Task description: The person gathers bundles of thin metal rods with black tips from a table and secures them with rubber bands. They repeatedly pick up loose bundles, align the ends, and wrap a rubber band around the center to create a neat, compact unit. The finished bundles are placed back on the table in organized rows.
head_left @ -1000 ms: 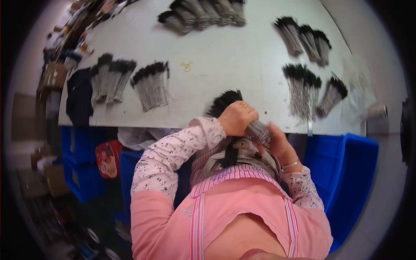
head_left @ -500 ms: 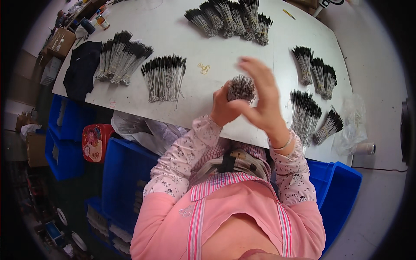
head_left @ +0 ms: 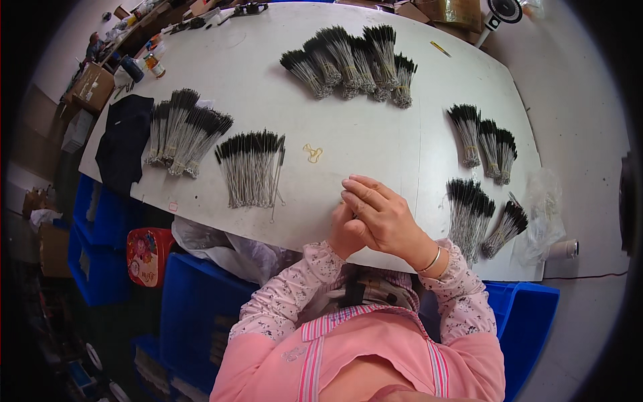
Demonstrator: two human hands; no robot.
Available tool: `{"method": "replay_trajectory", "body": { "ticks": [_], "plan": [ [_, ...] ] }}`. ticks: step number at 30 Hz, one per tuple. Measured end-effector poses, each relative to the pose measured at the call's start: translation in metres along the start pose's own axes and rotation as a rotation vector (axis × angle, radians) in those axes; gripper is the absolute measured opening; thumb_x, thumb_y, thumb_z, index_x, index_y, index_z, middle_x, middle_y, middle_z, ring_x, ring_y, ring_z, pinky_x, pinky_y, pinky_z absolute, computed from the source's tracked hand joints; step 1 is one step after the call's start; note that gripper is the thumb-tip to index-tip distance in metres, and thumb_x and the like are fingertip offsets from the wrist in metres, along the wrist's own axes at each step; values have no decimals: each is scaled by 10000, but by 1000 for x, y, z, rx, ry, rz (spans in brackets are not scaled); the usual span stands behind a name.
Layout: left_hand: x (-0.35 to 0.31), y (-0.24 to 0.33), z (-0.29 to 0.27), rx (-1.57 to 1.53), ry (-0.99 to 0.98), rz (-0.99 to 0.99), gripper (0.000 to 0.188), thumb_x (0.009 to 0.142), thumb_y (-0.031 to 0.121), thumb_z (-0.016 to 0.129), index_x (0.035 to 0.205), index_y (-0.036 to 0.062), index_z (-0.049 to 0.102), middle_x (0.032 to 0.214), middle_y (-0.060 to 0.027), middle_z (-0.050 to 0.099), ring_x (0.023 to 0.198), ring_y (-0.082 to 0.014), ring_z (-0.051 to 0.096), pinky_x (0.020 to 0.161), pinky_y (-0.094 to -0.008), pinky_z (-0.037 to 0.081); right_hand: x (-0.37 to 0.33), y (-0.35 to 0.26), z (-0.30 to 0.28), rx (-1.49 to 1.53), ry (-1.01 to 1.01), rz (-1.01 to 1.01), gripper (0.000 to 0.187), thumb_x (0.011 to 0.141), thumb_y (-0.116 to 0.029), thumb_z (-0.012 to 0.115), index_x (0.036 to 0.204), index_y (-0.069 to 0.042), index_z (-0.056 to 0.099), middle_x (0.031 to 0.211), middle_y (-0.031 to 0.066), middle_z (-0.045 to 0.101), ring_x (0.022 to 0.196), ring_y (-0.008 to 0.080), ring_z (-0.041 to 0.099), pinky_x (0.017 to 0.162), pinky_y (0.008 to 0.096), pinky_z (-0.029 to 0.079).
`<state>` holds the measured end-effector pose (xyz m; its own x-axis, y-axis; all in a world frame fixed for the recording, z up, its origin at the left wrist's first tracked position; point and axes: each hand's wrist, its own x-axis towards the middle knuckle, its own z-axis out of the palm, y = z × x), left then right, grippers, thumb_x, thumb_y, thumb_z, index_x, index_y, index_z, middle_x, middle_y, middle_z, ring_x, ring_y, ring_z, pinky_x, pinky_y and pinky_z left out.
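My left hand (head_left: 342, 232) is closed around a bundle of wire-handled brushes. The bundle is now hidden behind my hands, though its looped wire ends showed a moment ago. Lying across its top is my right hand (head_left: 387, 218), palm down, with the fingers stretched out together and the thumb by my left hand. To the left on the table, a loose row of black-bristled brushes (head_left: 251, 171) is spread side by side. Several yellow rubber bands (head_left: 312, 153) lie beyond my hands.
Bundled brushes stand in groups at the far middle (head_left: 351, 63), left (head_left: 182, 134) and right (head_left: 492, 149) of the white table (head_left: 375, 147). Dark cloth (head_left: 125, 137) hangs over its left edge. Blue bins (head_left: 194, 311) and a red container (head_left: 149, 256) sit below. Plastic bags (head_left: 542, 208) lie right.
My right hand has come down over the end of the bundle, covering the wire loops. Both hands appear lower and nearer me against the table, as the whole view has tilted upward.
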<state>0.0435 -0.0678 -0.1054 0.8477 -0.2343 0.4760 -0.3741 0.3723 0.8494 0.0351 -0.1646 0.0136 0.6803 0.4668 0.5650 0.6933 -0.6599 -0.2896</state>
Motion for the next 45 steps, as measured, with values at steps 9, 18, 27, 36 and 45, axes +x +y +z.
{"method": "replay_trajectory", "body": {
  "ticks": [9,18,27,36,45],
  "plan": [
    [12,21,-18,418,-219,184,445,764,168,727,1135,68,501,1028,-95,605,918,-260,627,771,-368,514,-12,6,16,-47,336,1,168,610,-63,702,758,-60,622,733,48,612,582,198,555,502,293,468],
    [9,-19,-28,298,-212,-25,298,769,150,670,1040,72,571,922,-72,640,878,-222,642,759,-342,514,6,9,25,-7,318,63,113,607,-52,687,660,-70,590,648,46,572,549,215,519,482,309,433],
    [36,26,-45,-27,319,-241,98,778,15,630,692,32,586,626,12,572,582,-67,530,535,-245,418,74,74,44,946,410,598,161,892,-92,593,970,32,661,917,59,649,856,113,573,763,255,463],
    [-25,60,-92,-594,536,-471,183,778,-16,547,895,88,454,682,-48,452,619,-198,489,674,-376,448,59,143,183,26,-166,717,204,775,-248,676,858,-69,727,905,126,642,828,307,625,741,382,491],
    [-37,71,-101,-738,528,-536,218,788,25,557,976,94,471,678,-28,441,638,-185,484,702,-370,441,74,155,192,292,-208,723,256,778,-232,662,913,-17,696,851,138,687,790,254,652,717,346,488]
  ]
}}
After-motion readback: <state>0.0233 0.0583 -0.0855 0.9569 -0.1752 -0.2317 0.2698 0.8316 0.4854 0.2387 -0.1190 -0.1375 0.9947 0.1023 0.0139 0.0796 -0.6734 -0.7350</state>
